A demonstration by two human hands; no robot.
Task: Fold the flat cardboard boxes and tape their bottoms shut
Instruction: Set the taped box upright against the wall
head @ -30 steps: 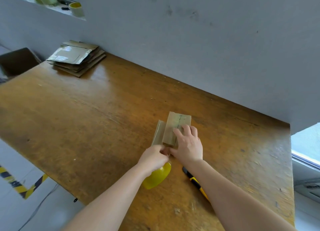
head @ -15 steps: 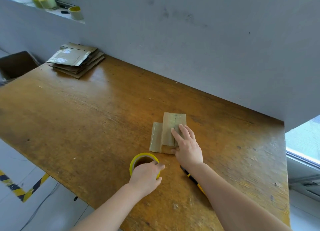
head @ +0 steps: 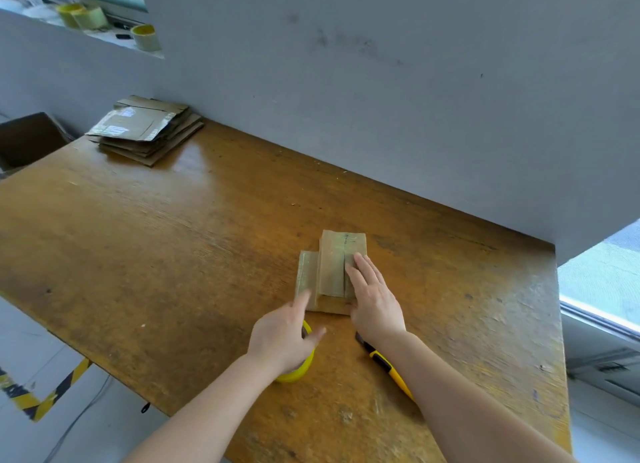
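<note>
While the right hand (head: 375,299) lies flat on the small brown cardboard box (head: 337,272), fingers straight and pressing its folded flaps down, the left hand (head: 284,338) reaches in from the near side with fingers stretched out, clasping nothing. Its forefinger points at the box's near-left corner, though blur hides whether it touches.

The box sits on the worn brown wooden table (head: 173,237), right of centre and toward the near edge, well apart from the stack of flat cardboard blanks (head: 149,130) at the far-left corner. A yellow roll of tape (head: 299,372) stands just near of the box, under the left palm. A yellow-and-black utility knife (head: 384,364) lies just beside the right forearm.

From where I stand the box looks very light, stiff across its panels and weak at the creases. Its flaps seem springy and would likely lift once the pressure comes off. One flap lies spread out flat to the left. A dull sheen on top may be tape; I cannot say for certain.

On this polished wood so light a thing would probably skid, so it wants pinning with a flat palm beside the centre seam. To lift it, thumb and fingers across the short side walls would suit better than pulling on the loose flap, which I would expect to bend or tear.
</note>
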